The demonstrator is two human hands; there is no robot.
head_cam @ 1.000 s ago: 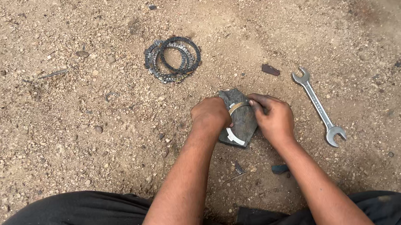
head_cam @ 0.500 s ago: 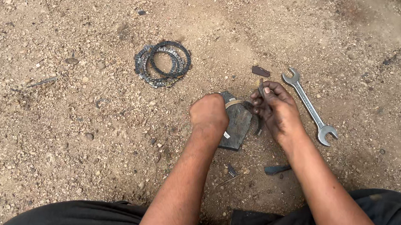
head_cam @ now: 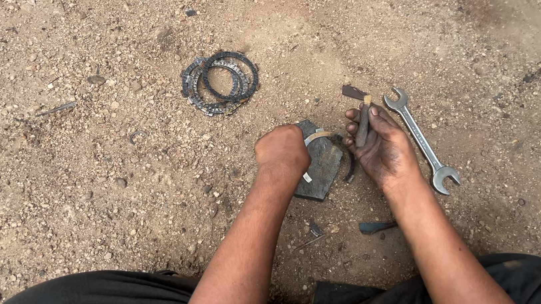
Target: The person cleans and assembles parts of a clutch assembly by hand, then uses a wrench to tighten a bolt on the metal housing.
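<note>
Head view: left hand fisted, pinning dark plate at frame centre; right hand grips small chisel-like tool. Risk: loose gravel lets plate skid, tool slips toward fingers.

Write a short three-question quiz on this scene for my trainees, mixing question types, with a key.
1. True or false: the double open-ended spanner is held in the right hand.
2. Which hand presses on the dark flat plate? A left B right C neither
3. Fill in: the stack of toothed rings lies on the ____.

Key
1. False: it lies on the dirt ground beside that hand, which grips a small dark rod-like tool.
2. A: the left hand, closed in a fist.
3. Ground, farther from the person than both hands.
</note>
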